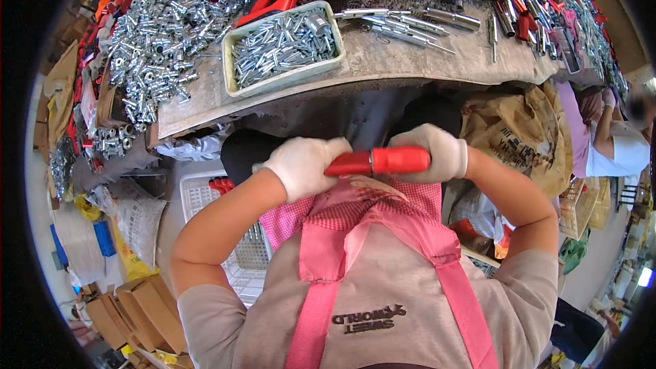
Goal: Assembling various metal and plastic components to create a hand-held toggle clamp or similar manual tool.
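Left hand [304, 166] is closed on one end of a red tool [379, 160], and the right hand [434, 153] holds the other end. The tool is just off the near edge of the table [383, 58]. By that edge, a pale tray [290, 77] is full of thin silver pins [277, 48], with a fat tube [318, 24] in its far right corner. Down left, a white basket [197, 199] has red bits [222, 184].

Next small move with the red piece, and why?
Probably a slight tilt of the red piece to check its seam: the gloved left hand and right hand hold it toward opposite ends, the seam shows near mid-length, and this view can't settle whether the sections either side sit fully together.
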Motion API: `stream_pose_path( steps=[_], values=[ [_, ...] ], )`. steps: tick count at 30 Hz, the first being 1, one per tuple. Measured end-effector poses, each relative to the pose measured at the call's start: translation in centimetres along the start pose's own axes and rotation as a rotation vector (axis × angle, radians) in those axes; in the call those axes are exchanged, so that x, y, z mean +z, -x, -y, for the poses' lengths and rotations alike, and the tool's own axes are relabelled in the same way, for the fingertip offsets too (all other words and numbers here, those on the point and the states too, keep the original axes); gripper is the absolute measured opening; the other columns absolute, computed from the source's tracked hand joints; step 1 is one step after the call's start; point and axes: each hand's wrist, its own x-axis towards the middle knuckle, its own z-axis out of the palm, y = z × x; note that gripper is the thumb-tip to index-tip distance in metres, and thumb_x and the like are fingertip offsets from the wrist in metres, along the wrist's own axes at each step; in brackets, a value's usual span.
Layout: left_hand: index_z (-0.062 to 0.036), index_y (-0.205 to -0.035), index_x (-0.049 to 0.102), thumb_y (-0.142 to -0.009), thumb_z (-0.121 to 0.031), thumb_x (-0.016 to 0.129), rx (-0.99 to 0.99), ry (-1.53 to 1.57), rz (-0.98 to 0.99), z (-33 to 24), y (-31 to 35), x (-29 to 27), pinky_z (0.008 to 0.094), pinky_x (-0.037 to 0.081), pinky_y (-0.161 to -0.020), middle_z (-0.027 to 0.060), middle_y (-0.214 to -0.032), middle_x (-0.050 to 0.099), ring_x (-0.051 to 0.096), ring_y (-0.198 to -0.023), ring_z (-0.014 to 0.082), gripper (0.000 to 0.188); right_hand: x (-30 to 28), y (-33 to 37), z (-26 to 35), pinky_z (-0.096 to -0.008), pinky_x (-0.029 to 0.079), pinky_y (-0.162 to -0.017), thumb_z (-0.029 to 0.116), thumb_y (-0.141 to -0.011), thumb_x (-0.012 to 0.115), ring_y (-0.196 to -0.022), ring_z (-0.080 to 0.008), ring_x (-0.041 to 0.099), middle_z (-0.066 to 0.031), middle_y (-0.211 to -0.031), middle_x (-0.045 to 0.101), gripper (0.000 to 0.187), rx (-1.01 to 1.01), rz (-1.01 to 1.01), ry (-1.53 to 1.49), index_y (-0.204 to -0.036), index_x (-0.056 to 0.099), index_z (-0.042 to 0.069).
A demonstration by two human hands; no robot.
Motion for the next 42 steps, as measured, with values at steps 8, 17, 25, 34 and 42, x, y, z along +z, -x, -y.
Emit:
stream_pose_path(
  steps=[8,17,25,34,42],
  values=[
    [-0.0046,-0.106,0.055,-0.072,-0.016,0.067,0.094,0.957,0.360,0.3,-1.3,4.6,0.0261,0.045,-0.074,0.0030,-0.086,0.060,0.053,-0.078,0.0099,0.038,-3.0,-0.6,0.4,-0.0374,0.048,-0.074,0.019,-0.062,0.057,-0.074,-0.0237,0.055,-0.0054,-0.076,0.053,0.025,-0.705,-0.166,0.973,-0.085,0.058,0.009],
    [-0.0028,-0.094,0.055,-0.074,-0.013,0.063,0.233,0.848,0.425,0.3,-2.2,7.8,0.0278,0.044,-0.074,0.0030,-0.083,0.056,0.050,-0.079,0.0110,0.024,-1.4,0.5,0.6,-0.0378,0.049,-0.081,0.017,-0.061,0.058,-0.077,-0.0211,0.056,-0.0036,-0.076,0.054,0.023,-0.969,-0.201,1.103,-0.082,0.058,0.009],
    [-0.0039,-0.104,0.057,-0.073,-0.015,0.061,0.380,0.662,0.152,-0.5,-2.4,5.6,0.0369,0.046,-0.081,0.0177,-0.097,0.061,0.059,-0.094,0.0336,0.033,-1.0,2.3,-1.2,-0.0361,0.048,-0.073,0.023,-0.062,0.069,-0.086,-0.0268,0.059,-0.0071,-0.088,0.062,0.034,-0.318,-0.040,0.524,-0.095,0.064,0.014],
    [-0.0125,-0.094,0.056,-0.073,-0.023,0.063,0.075,-0.325,-0.067,-4.5,-3.3,1.5,0.0463,0.049,-0.067,0.0167,-0.082,0.063,0.062,-0.074,0.0361,0.025,3.6,5.5,-2.8,-0.0334,0.051,-0.067,0.009,-0.064,0.072,-0.075,-0.0172,0.060,-0.0072,-0.081,0.065,0.027,0.346,-0.111,-0.854,-0.088,0.064,0.003],
    [-0.0120,-0.069,0.054,-0.066,-0.020,0.057,1.143,-1.053,-0.628,-12.0,-11.4,-6.3,0.0377,0.039,-0.043,0.0045,-0.058,0.048,0.052,-0.051,0.0216,0.009,8.1,7.8,-1.0,-0.0269,0.048,-0.052,0.027,-0.086,0.054,-0.053,-0.0110,0.047,0.0011,-0.058,0.046,0.026,-0.436,-0.221,-2.115,-0.093,0.052,0.003]
  ],
)
